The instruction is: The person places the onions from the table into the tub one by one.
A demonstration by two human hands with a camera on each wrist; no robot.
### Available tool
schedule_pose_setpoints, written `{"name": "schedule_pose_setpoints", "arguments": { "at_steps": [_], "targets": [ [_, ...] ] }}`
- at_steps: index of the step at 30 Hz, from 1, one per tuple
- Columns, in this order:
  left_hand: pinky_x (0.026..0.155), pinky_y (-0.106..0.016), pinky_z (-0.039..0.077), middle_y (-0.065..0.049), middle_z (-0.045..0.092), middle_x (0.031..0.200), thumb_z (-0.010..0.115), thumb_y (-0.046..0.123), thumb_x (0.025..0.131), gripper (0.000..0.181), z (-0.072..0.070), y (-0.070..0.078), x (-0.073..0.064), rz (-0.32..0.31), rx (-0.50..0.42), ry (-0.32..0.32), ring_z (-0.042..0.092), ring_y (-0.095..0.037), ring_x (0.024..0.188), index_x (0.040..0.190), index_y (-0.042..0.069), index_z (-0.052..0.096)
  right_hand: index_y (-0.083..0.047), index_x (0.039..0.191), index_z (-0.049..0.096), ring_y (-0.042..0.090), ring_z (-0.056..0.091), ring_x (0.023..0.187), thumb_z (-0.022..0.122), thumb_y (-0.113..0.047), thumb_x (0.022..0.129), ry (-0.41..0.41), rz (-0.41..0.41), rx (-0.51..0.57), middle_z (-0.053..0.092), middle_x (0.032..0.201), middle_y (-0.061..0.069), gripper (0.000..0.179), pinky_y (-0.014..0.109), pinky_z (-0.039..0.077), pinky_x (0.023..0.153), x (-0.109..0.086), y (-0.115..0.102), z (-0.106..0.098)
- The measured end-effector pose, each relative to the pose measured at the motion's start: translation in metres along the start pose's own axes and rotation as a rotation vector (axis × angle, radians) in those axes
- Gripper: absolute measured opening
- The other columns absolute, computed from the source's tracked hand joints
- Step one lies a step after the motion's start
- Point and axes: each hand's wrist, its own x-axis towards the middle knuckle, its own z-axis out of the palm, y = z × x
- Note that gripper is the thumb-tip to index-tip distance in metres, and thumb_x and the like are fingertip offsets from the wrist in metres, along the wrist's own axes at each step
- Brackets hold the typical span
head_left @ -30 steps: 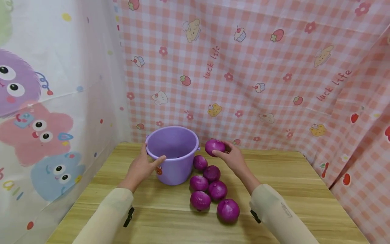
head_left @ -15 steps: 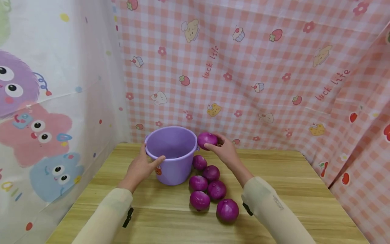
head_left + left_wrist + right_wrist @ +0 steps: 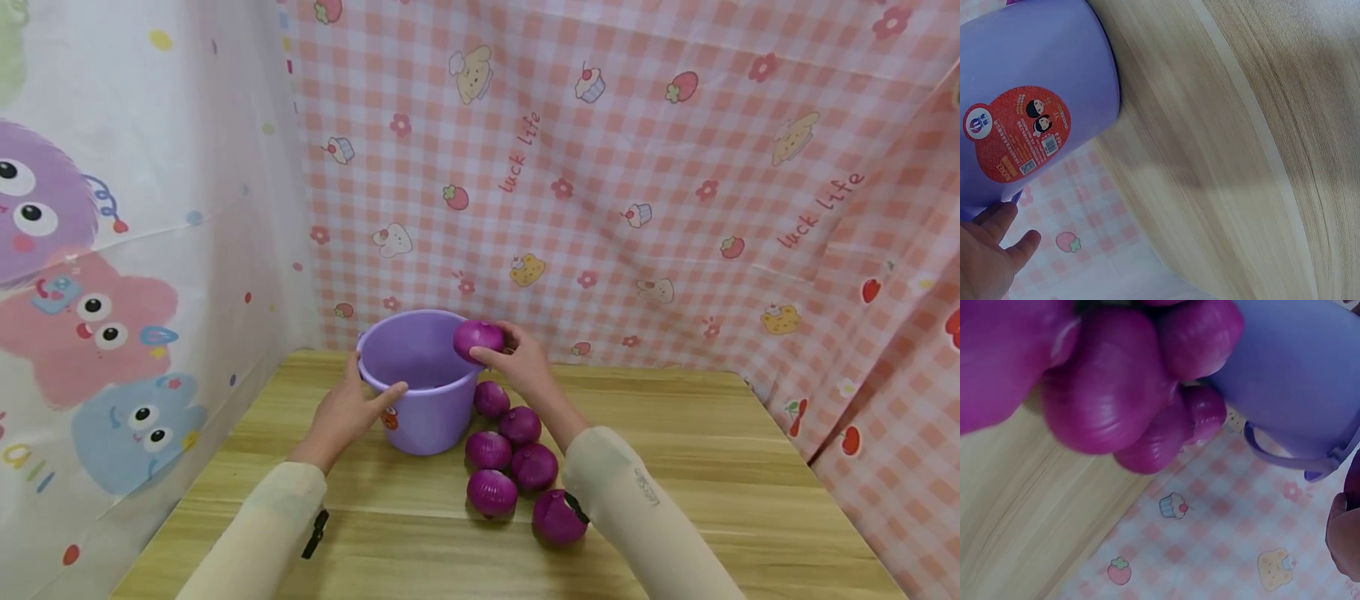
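A purple bucket [image 3: 429, 423] stands on the table, a red label on its side [image 3: 1025, 134] in the left wrist view. My left hand [image 3: 343, 418] grips its rim at the near left, thumb over the front edge. With thumb and fingers, my right hand [image 3: 525, 367] holds a red onion [image 3: 478, 340] over the bucket's right rim. Several more red onions [image 3: 535, 467] lie grouped to the right of the bucket; they loom large in the right wrist view [image 3: 1107, 381]. Most of the bucket's floor is hidden by its front wall.
The wooden table [image 3: 705, 492] extends to both sides of the bucket and onions. A pink checked cloth [image 3: 600, 250] hangs behind it, and a white cartoon-print cloth [image 3: 210, 275] hangs at the left. The bucket's handle [image 3: 1272, 459] hangs down along its side.
My right hand has carried the red onion leftward and slightly up, from beside the bucket to over its right rim. The left hand and bucket have stayed in place.
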Motion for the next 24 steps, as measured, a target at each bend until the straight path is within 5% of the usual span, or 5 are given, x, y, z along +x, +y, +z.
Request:
{"name": "schedule_pose_setpoints", "arguments": {
  "at_steps": [14,24],
  "targets": [
    [0.107,-0.063,0.031,-0.028,0.033,0.153,0.053,0.081,0.08,0.121,0.0,-0.001,0.001,0.0,-0.016,-0.009,0.038,-0.048,0.135,0.158,0.01,-0.005,-0.003,0.138,0.055,0.027,0.061,0.116,0.083,-0.029,0.082,-0.03,-0.023,-0.075,0.061,0.131,0.015,0.068,0.038,0.049,0.096,0.001,-0.009,0.037],
    [0.107,-0.062,0.031,-0.029,0.034,0.152,0.054,0.079,0.081,0.12,0.0,-0.002,0.001,0.002,-0.012,-0.004,0.039,-0.048,0.135,0.158,0.009,-0.005,0.003,0.142,0.049,0.031,0.059,0.12,0.083,-0.025,0.082,-0.064,-0.051,-0.041,0.058,0.133,0.02,0.075,0.038,0.047,0.099,0.0,-0.005,0.043]
  ]
}}
